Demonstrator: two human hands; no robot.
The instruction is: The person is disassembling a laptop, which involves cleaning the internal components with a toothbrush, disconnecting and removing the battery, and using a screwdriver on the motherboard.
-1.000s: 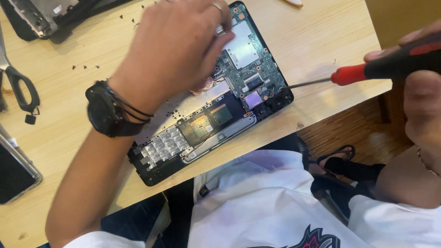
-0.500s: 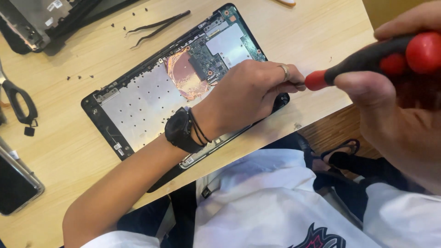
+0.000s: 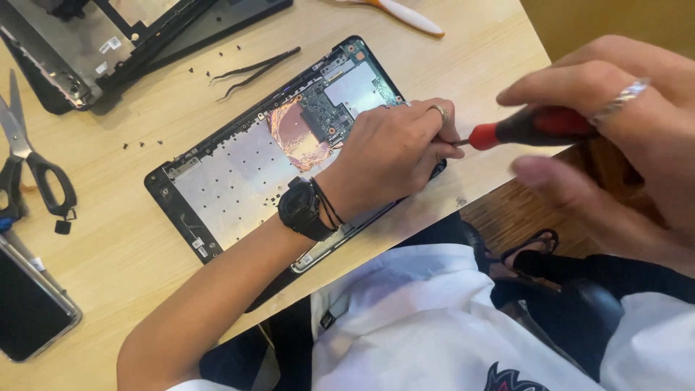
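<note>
Pale wooden table over a darker floor

The light wood table (image 3: pixel 130 268) fills most of the view under even light; past its edge lies brown wood-plank floor (image 3: pixel 507 217).

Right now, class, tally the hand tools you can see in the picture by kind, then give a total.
Screwdriver, red and black handle, in the right hand: 1
Scissors, black handles: 1
Tweezers, black: 1
Orange-and-white handled tool at the top edge, kind unclear: 1
Total: 4
</note>
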